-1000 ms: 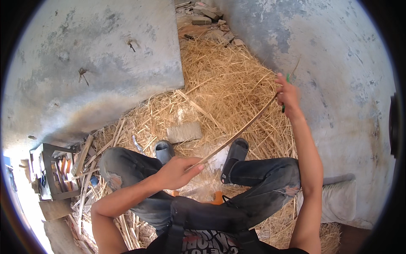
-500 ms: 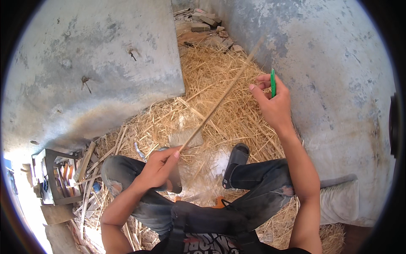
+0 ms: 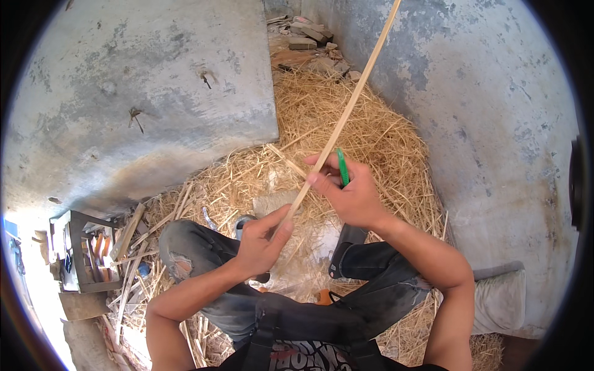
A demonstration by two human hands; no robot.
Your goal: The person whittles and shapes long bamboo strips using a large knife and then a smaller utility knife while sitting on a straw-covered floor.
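One strip [image 3: 347, 112], likely springy; left hand [image 3: 262, 242] pinches near end, best hold; right hand [image 3: 356, 196], farther up, grips cutter [image 3: 343, 168].

Grey walls [image 3: 154, 74] (patchy, stained) stood upper left and right; a straw-strewn floor [image 3: 387, 142] lay between; light [image 3: 38, 297] glared lower left.

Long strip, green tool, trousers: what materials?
Long strip: probably bamboo or wood, unvarnished; pale tan and matte.
Green tool: likely a plastic body; vivid, even colour. Finish unclear.
Trousers: look like faded denim, judging by frayed tears at the knees.
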